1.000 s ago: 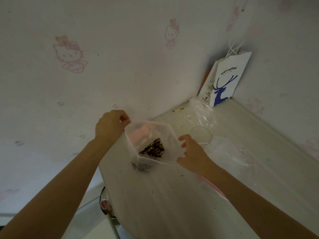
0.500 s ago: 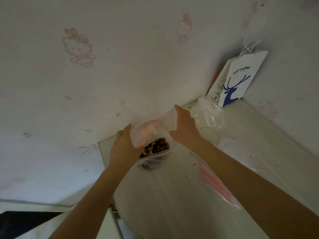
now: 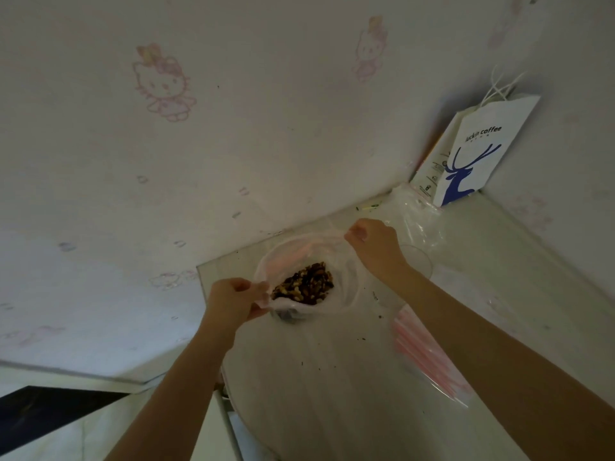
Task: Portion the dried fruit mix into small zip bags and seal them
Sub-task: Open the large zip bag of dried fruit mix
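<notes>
A clear zip bag (image 3: 346, 277) of dried fruit mix (image 3: 304, 286) stood on the pale bench (image 3: 332, 377), its mouth pulled wide between a person's two bare hands. The left hand (image 3: 231, 302) was closed, thumb and fingers pinching the near-left edge of the bag's rim, the plastic bunched in its grip. The right hand (image 3: 374, 242) was curled at the far-right side of the rim, its fingertips gripping the film where the pink zip strip (image 3: 299, 252) ran along the top. The brown and dark red mix lay in a heap at the bottom of the bag, just right of the left hand, and something dark showed beneath the bag's near edge; what it was could not be told. A clear glass (image 3: 417, 261) stood just beyond the right wrist. More clear plastic bags (image 3: 416, 217) lay crumpled past the zip bag, towards the corner, where a white paper bag (image 3: 479, 151) with a blue deer leaned against the wall (image 3: 233, 128). A stack of flat bags with pink strips (image 3: 429, 357) lay on the bench to the right of the zip bag, under the right forearm. Dark crumbs (image 3: 363, 339) dotted the bench near it.
</notes>
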